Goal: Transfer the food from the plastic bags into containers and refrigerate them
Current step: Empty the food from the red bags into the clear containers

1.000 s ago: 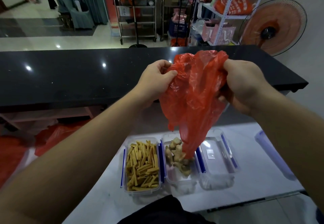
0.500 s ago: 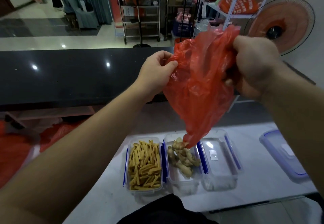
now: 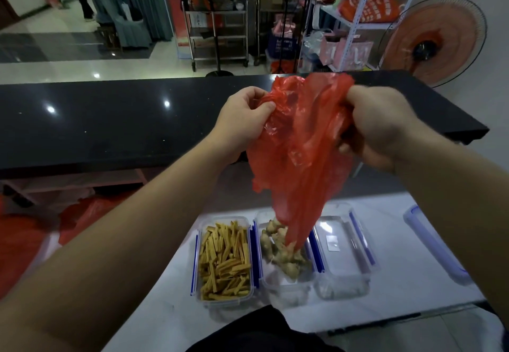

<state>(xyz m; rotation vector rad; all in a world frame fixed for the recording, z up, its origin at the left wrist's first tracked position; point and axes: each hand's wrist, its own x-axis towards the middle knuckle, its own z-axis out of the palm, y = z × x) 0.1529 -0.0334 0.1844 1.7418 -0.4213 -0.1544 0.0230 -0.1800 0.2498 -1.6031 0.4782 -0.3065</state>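
Already two containers on the white worktop (image 3: 407, 277) hold food: yellow sticks (image 3: 224, 262) in the left one, ginger pieces (image 3: 281, 252) in the middle container (image 3: 286, 285). Both hands, left hand (image 3: 242, 123) and right hand (image 3: 380, 128), pinch the upturned red bag (image 3: 300, 153) above the ginger. I judge that the lids (image 3: 341, 252) and the refrigerating are left.

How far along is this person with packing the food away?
Done: the left box is full of yellow sticks. In hand: both hands, left and right, hold the red bag upside down over the middle box, which already holds ginger. Left: the right box is empty, none has a lid on, nothing refrigerated.
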